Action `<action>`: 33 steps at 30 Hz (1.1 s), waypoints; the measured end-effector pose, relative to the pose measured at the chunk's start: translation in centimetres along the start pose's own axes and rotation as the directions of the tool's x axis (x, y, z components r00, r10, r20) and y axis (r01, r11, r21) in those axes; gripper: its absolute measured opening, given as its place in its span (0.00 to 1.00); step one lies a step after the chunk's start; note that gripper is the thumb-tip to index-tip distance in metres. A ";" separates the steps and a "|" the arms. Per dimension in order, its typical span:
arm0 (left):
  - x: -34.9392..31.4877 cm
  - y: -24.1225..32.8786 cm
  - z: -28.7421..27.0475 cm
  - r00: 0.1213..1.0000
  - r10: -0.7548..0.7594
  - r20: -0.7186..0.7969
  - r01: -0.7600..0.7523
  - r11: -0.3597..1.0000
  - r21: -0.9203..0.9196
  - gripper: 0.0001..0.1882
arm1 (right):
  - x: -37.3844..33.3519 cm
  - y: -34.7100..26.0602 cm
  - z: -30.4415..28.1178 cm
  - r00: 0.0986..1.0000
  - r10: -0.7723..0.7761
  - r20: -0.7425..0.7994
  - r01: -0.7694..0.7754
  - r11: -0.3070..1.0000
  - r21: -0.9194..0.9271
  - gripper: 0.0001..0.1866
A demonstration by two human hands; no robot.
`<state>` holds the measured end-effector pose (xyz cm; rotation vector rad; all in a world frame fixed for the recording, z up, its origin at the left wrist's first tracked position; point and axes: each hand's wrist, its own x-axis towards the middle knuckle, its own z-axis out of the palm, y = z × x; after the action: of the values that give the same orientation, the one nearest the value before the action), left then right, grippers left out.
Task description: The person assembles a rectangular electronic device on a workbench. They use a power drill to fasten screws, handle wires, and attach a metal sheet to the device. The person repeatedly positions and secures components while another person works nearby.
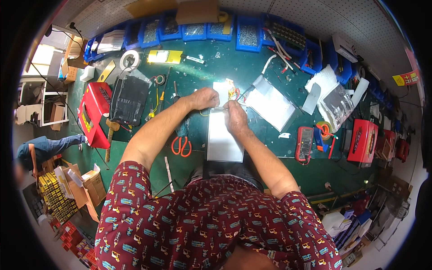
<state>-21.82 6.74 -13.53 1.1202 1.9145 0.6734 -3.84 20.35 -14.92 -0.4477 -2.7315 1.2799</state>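
Observation:
A flat silver pouch lies upright in front of me at the bench's near edge. My left hand is closed just above its far left corner, the fingertips pinched; what they hold is too small to make out. On the far right corner, the thumb and fingers of my right hand are pinched at the pouch's top strip, hiding part of it. Just beyond my fingertips lie a small white piece and a cluster of thin coloured wires. Another silver pouch lies tilted to the right.
Orange-handled scissors lie left of the pouch. A black pack and red casing stand farther left. To the right are a red multimeter and a red box. Blue bins line the back. Someone is at far left.

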 end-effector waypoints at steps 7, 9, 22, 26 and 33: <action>0.8 -0.3 -0.4 0.992 0.042 0.117 -0.043 0.999 0.010 0.08 | 0.0 0.1 0.2 1.000 -0.010 0.002 0.010 1.000 0.011 0.10; 0.6 0.5 -0.6 0.985 -0.030 0.171 0.032 0.999 -0.010 0.08 | 0.0 0.3 0.2 1.000 0.001 0.000 -0.001 1.000 0.009 0.10; -1.5 0.3 3.5 0.983 0.066 -0.173 -0.037 0.986 0.165 0.06 | 3.9 2.1 -3.5 0.903 0.207 0.376 -0.395 0.743 0.539 0.08; -1.8 0.5 3.5 0.982 0.048 -0.180 -0.021 0.988 0.152 0.06 | 5.4 1.5 -4.5 0.882 0.171 0.439 -0.418 0.713 0.563 0.12; -2.4 1.1 3.9 0.971 0.060 -0.233 -0.020 0.985 0.172 0.06 | 7.6 2.6 -4.3 0.861 0.054 0.506 -0.249 0.912 0.325 0.11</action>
<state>-17.35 5.34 -13.90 1.2318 2.1907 0.7046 -9.67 27.34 -14.44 -0.3433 -2.7361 2.1832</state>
